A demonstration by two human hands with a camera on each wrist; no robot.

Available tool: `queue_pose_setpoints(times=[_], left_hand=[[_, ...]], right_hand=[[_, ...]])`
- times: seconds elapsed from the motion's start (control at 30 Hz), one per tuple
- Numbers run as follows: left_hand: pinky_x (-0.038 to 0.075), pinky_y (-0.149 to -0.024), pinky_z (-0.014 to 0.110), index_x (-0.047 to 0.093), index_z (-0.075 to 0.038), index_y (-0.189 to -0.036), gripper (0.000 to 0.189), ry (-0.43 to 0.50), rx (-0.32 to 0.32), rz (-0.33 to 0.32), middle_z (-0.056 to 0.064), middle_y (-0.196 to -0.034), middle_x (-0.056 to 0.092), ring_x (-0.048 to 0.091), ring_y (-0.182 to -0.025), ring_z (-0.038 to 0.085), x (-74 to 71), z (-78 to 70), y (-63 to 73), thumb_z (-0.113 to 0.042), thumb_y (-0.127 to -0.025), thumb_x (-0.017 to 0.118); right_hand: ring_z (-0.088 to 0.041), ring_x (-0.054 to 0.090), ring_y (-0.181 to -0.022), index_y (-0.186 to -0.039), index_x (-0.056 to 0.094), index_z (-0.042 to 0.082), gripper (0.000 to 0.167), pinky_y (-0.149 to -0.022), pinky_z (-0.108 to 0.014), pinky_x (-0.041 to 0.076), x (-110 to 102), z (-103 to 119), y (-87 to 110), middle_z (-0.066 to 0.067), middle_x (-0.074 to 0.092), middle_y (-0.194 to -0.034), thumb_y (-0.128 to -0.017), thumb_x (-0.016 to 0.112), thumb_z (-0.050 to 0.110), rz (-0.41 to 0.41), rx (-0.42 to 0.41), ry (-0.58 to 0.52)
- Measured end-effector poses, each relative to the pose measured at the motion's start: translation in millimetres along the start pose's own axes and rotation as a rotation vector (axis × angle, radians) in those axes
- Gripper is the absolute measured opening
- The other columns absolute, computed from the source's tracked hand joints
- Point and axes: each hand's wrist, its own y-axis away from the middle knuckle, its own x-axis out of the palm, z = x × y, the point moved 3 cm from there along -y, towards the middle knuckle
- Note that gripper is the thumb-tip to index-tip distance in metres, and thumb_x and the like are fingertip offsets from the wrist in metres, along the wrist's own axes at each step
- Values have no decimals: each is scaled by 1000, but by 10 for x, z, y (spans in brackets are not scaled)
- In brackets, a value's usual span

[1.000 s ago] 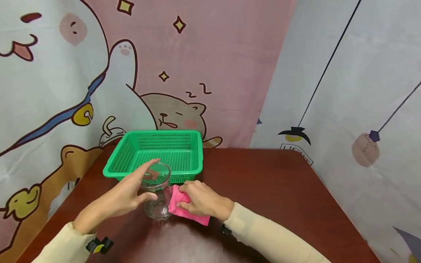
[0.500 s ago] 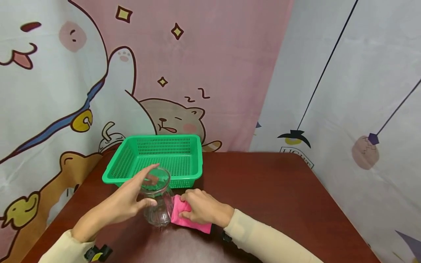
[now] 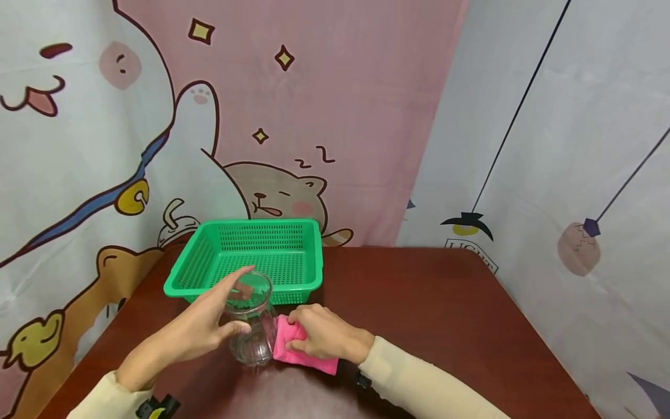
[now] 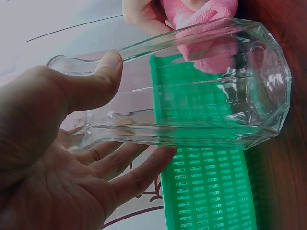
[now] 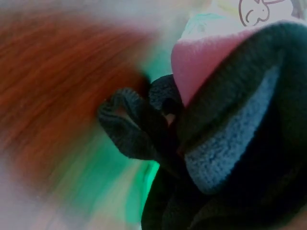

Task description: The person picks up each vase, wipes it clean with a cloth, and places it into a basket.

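Observation:
A clear glass vase (image 3: 253,348) with a flared rim stands upright on the table in the head view. My left hand (image 3: 201,326) holds it near the neck, thumb on the near side; the left wrist view shows the other fingers along the glass (image 4: 201,115). At the vase's right side, my right hand (image 3: 325,333) grips a folded pink cloth (image 3: 285,343), its edge right at the glass. The cloth shows through the vase in the left wrist view. A dark strap (image 5: 230,115) covers much of the right wrist view, with pink cloth (image 5: 206,62) behind it.
A green perforated plastic basket (image 3: 314,256) stands just behind the vase on the dark red-brown table (image 3: 419,314). A cartoon-printed curtain (image 3: 366,116) hangs along the table's back and sides.
The head view has tilted, so everything sits lower in it. My right hand and the cloth have shifted slightly right at the vase's side. My left hand keeps its hold on the vase.

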Motion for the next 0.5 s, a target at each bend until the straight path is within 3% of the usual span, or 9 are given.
queue_pose_setpoints(times=[0.5], left_hand=[[70,-99,37,25,-17,-184,107,-2,-18,15,14,-151,73,75,-141,38,5,20,-12,-13,-101,92]], right_hand=[[-14,78,-123,-138,80,5,44,-106,-29,67,7,-56,1,-5,84,-133,-104,91,31,-91,-66,-79]])
